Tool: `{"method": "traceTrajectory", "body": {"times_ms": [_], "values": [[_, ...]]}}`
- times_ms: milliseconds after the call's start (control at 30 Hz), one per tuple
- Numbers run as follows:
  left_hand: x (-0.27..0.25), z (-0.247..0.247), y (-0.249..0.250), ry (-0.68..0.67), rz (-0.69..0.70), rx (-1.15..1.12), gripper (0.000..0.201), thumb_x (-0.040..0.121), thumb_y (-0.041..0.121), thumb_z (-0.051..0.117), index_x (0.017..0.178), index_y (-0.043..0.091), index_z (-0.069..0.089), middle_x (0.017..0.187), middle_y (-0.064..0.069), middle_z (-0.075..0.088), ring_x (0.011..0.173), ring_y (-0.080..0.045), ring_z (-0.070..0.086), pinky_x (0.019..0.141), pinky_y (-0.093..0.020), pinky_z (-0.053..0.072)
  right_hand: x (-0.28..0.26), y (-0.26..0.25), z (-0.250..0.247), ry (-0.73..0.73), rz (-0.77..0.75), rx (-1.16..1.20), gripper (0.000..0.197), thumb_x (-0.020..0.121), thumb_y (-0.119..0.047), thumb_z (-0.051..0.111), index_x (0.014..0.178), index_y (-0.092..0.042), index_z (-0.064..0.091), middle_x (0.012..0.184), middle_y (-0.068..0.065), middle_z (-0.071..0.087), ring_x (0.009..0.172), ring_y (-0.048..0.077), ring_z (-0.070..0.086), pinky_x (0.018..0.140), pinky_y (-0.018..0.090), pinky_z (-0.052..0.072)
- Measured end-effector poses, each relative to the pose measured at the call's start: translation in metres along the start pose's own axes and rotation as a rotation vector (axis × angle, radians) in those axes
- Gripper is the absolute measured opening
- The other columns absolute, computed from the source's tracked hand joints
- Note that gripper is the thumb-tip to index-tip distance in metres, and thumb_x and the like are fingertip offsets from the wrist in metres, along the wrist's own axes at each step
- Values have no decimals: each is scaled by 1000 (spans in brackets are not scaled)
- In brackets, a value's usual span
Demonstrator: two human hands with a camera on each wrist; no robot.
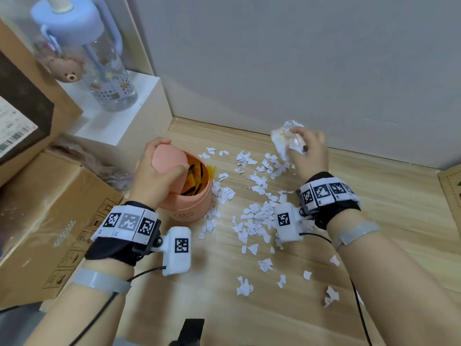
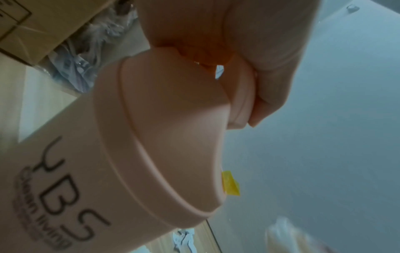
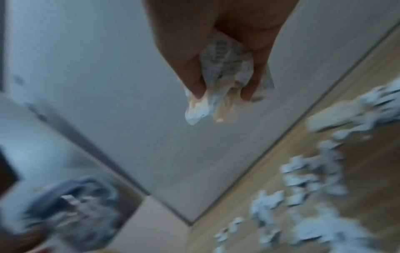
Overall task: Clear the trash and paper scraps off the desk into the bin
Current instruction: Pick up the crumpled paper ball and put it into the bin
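A small pink bin (image 1: 192, 206) (image 2: 90, 171) stands on the wooden desk (image 1: 374, 245), with orange and yellow wrappers (image 1: 194, 178) inside. My left hand (image 1: 159, 171) (image 2: 259, 51) grips its swing lid (image 1: 169, 158) (image 2: 240, 102) and holds it tipped open. Up by the back wall, above the desk, my right hand (image 1: 306, 148) (image 3: 220, 71) clutches a crumpled wad of printed paper (image 1: 284, 138) (image 3: 218, 85). Several torn white paper scraps (image 1: 257, 216) (image 3: 307, 179) lie scattered over the desk between and below the hands.
Cardboard boxes (image 1: 45, 221) are stacked at the left. A clear water bottle (image 1: 99, 66) with a blue lid stands on a white shelf (image 1: 119, 116). The grey wall (image 1: 299, 58) closes the back. Another box edge (image 1: 451, 191) shows at the far right.
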State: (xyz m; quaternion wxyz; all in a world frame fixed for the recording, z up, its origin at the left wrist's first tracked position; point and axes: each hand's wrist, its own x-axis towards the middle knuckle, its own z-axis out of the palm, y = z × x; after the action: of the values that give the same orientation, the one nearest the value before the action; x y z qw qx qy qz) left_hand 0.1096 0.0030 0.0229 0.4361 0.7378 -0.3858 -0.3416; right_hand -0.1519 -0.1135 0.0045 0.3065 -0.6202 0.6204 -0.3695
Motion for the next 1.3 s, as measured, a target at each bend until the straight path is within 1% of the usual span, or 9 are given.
{"method": "traceTrajectory", "body": {"times_ms": [200,267,500,600,733,833,1000,1200,1300], "values": [[-18,-12,-1,-98,23,-2,57,59,30,62,112,40,46,125,-3,46,110,-26,46,78,-31,38,-68,-86,25,-424,-19,478,34,83,-12,62,92,-28,34,99,0,52,80,13,62,43,24,53],[-25,-15,-2,-116,46,-18,60,54,35,62,111,38,47,124,0,49,111,-22,47,81,-31,38,-84,-94,44,-446,-88,381,33,83,-9,62,89,-19,31,87,-3,43,66,-10,56,43,11,46],[-35,-21,-6,-108,60,-17,57,53,29,60,108,37,48,107,16,47,111,-19,45,92,-33,40,-130,-78,103,-324,-278,151,37,70,3,51,62,-28,32,70,-13,35,63,7,35,59,26,31],[-36,-22,-7,-106,61,-18,59,50,39,59,108,41,48,113,15,48,120,-19,42,102,-38,36,-141,-73,98,-364,-371,2,11,73,-24,56,72,-24,45,83,-10,48,83,9,46,75,30,27],[-36,-22,-9,-98,88,7,55,55,34,61,108,39,47,108,22,46,121,-20,42,103,-37,34,-147,-61,85,-541,-584,-456,37,77,-56,45,97,-28,58,115,-13,60,138,12,25,103,46,-1],[-35,-23,-8,-139,82,10,58,49,48,59,105,48,46,113,17,46,120,-20,42,106,-45,35,-142,-69,94,-812,-574,-726,51,76,-58,50,110,-21,58,128,-6,56,145,14,4,102,63,-21],[-32,-25,-11,-164,101,10,58,59,33,72,110,43,46,123,14,46,119,-17,44,103,-43,38,-124,-88,116,-882,-530,-868,57,67,-57,58,109,-18,62,126,-1,57,141,12,10,91,52,-36],[-37,-33,-16,-74,170,-10,62,59,18,77,113,28,49,115,13,50,101,-4,50,74,2,34,-130,-72,95,-766,-610,-606,48,73,-36,65,119,-26,54,142,-10,41,143,10,9,108,59,-11],[-34,-48,-23,31,153,-23,61,62,13,80,112,29,50,117,9,49,104,-10,47,80,-9,36,-131,-54,79,-562,-562,-405,65,71,-30,69,130,-34,41,149,-8,30,140,15,22,108,46,11]]}}
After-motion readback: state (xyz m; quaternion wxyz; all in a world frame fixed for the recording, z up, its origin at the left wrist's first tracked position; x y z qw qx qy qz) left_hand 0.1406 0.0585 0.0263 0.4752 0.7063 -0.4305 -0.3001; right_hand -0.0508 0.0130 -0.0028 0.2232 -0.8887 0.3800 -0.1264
